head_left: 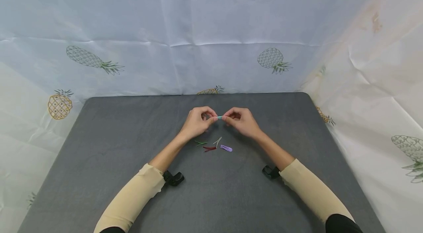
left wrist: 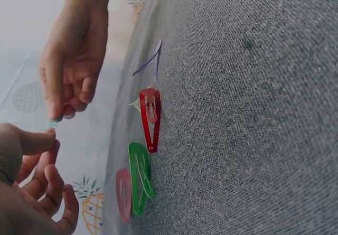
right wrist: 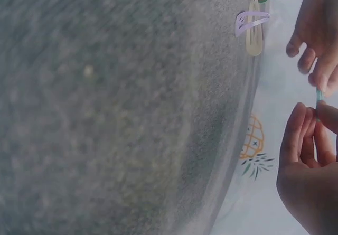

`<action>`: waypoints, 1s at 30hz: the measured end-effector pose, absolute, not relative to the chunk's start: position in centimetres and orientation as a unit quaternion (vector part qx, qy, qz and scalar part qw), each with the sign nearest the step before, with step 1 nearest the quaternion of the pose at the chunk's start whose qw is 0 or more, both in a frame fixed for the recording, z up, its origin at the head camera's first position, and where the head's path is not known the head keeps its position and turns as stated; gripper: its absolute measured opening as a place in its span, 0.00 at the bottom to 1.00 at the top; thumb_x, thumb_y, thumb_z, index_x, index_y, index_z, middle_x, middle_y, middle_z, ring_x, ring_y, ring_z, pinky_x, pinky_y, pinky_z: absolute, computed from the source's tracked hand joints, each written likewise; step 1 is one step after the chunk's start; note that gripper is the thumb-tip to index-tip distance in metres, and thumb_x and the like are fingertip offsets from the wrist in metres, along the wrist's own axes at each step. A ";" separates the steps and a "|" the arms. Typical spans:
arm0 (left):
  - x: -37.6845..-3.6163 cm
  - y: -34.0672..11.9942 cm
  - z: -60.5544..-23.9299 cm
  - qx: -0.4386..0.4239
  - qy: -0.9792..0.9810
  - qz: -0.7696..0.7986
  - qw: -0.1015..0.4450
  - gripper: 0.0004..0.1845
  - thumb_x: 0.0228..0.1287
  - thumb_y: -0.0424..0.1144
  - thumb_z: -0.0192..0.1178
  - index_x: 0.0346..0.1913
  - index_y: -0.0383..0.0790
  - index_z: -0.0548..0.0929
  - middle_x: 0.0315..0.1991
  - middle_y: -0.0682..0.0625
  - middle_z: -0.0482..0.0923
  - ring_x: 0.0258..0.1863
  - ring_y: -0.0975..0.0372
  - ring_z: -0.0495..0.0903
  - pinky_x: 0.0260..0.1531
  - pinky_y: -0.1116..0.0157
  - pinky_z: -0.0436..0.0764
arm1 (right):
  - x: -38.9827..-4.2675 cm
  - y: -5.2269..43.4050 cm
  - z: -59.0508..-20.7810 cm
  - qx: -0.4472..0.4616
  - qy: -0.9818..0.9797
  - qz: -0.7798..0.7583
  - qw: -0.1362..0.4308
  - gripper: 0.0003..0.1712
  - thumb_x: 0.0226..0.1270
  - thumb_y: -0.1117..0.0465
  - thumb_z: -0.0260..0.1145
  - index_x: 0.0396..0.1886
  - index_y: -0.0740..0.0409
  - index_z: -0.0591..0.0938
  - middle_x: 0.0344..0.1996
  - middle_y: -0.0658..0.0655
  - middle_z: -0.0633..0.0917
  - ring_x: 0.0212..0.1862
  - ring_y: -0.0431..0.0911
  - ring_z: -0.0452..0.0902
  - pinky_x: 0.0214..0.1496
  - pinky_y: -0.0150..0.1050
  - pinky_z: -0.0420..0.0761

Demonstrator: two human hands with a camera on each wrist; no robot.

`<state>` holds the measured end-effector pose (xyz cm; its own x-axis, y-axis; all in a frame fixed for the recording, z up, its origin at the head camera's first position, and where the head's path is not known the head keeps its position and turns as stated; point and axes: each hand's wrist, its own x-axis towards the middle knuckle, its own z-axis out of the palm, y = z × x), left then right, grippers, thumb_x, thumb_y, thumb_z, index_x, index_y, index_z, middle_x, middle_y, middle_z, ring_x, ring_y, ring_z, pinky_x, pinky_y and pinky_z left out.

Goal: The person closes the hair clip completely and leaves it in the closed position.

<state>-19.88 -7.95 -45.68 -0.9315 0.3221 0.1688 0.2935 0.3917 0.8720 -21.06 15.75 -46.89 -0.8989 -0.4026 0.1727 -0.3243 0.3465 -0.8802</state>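
Above the far part of the table, my left hand and right hand pinch opposite ends of a small light teal hair clip. Thumb and fingertips cover most of it, leaving a short strip in sight between the hands, as the right wrist view also shows. Below the hands, a green snap hair clip, a red one, a cream one and a purple one lie close together on the table. The left wrist view adds a pink clip beside the green one.
A dark grey cloth-covered table spreads under both arms. White curtain with pineapple prints hangs behind it and at the sides. Black wrist cameras sit on the left wrist and right wrist.
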 end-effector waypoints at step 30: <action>-19.9 -7.8 -45.8 0.157 0.817 0.554 0.037 0.05 0.74 0.35 0.70 0.44 0.35 0.90 0.39 0.34 0.90 0.24 0.42 0.84 0.24 0.58 0.87 | -20.6 15.1 -46.3 -0.193 0.823 -0.535 0.011 0.05 0.75 0.65 0.74 0.41 0.64 0.90 0.38 0.67 0.92 0.36 0.63 0.90 0.38 0.36 0.88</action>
